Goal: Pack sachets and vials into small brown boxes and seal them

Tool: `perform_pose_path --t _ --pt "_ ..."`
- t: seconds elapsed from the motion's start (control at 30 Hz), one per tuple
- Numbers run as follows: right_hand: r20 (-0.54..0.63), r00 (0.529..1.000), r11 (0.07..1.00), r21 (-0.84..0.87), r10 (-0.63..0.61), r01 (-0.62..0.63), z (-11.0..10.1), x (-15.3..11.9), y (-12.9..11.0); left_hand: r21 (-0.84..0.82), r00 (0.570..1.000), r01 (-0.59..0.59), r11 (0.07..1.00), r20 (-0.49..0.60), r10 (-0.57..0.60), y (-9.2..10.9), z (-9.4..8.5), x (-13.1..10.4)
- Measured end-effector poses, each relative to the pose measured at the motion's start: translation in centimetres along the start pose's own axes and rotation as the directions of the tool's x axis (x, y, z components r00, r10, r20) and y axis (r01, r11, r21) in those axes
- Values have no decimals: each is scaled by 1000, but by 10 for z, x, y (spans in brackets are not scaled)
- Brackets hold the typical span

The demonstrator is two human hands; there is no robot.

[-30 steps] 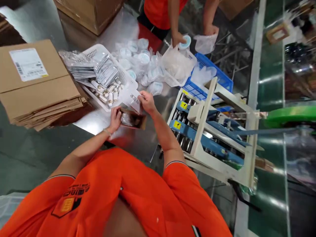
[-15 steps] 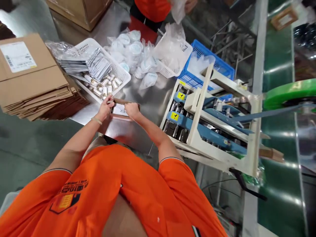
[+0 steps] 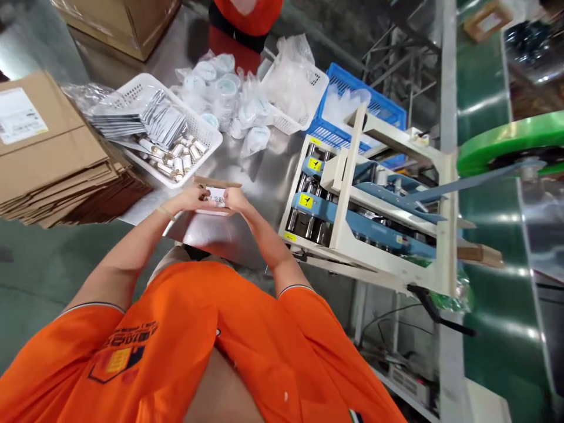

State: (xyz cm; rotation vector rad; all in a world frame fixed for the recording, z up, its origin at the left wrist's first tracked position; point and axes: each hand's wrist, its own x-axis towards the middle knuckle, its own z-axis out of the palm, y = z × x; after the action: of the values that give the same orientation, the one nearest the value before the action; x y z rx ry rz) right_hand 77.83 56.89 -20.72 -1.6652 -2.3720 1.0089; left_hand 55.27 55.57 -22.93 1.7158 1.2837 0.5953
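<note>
A small open cardboard box (image 3: pixel 219 183) stands on the metal table between my hands, with a white printed packet (image 3: pixel 214 198) inside it. My left hand (image 3: pixel 194 198) is closed at the box's left side, fingers reaching over the packet. At the right side, my right hand (image 3: pixel 235 200) is closed on the box, its fingertips at the packet. Just beyond them is a white basket (image 3: pixel 214 141) holding small capped vials (image 3: pixel 183 158) and flat silvery sachets (image 3: pixel 164 120).
Flattened cartons (image 3: pixel 48 153) are stacked at the left. Bagged round containers (image 3: pixel 227 88), another white basket (image 3: pixel 308 111) and a blue crate (image 3: pixel 388 111) lie beyond. A roller machine (image 3: pixel 343 220) stands right, beside a green conveyor (image 3: pixel 489 205). Another person's orange clothing (image 3: pixel 259 17) shows at the top.
My left hand has moved in over the box's left side, and the box now lies more level between both hands. The whole view has shifted a little.
</note>
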Motion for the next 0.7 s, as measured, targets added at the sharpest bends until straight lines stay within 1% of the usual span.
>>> perform_pose_path --t 0.03,0.07,0.1,0.13,0.2,0.23,0.27,0.3,0.33,0.37,0.4,0.43,0.47,0.5,0.53,0.57,0.6,0.7 --pt "46 999 1000 -16 27 -26 -5 5 -2 95 999 15 995 30 -18 4 0 -2" --pt "72 995 997 -48 65 -62 -13 8 -3 199 998 54 978 12 -58 8 2 -4" --pt "55 995 992 -92 87 -82 -23 11 -4 295 994 111 949 -48 -102 13 5 -8" --pt "-1 995 987 -132 96 -96 -32 13 -5 367 982 178 913 -132 -138 19 11 -11" --pt "-135 989 976 -204 54 -81 -45 16 -8 433 941 291 853 -289 -175 30 23 -19" --pt "-144 989 969 -240 17 -52 -46 16 -9 444 925 324 835 -336 -179 34 27 -22" --pt "-95 995 963 -271 -15 -12 -43 14 -10 456 914 341 822 -365 -177 38 30 -25" --pt "-2 1000 954 -299 -29 27 -36 10 -11 478 910 347 807 -380 -167 40 30 -27" --pt "89 996 943 -329 -26 54 -27 4 -11 510 918 330 794 -370 -144 41 28 -28" --pt "151 988 933 -354 -14 67 -15 -3 -10 552 939 283 785 -327 -109 41 24 -27" --pt "168 986 926 -372 -4 67 -3 -10 -8 597 967 206 775 -245 -69 39 19 -26" --pt "146 989 923 -380 -9 65 8 -17 -5 638 990 115 761 -139 -33 37 13 -23" --pt "104 994 923 -380 -32 69 17 -23 -1 673 1000 26 739 -25 -12 35 7 -21" --pt "61 996 925 -371 -61 79 23 -27 3 703 997 -47 710 74 -8 32 3 -19" --pt "31 996 931 -354 -87 92 27 -29 7 729 990 -94 678 143 -17 30 1 -18" --pt "16 995 937 -333 -102 102 28 -30 12 753 983 -117 647 179 -30 29 1 -17" --pt "14 994 944 -310 -113 111 27 -28 17 775 981 -124 620 189 -40 29 3 -18" --pt "20 987 956 -244 -160 160 14 -23 38 808 983 -123 576 177 -39 35 20 -18"
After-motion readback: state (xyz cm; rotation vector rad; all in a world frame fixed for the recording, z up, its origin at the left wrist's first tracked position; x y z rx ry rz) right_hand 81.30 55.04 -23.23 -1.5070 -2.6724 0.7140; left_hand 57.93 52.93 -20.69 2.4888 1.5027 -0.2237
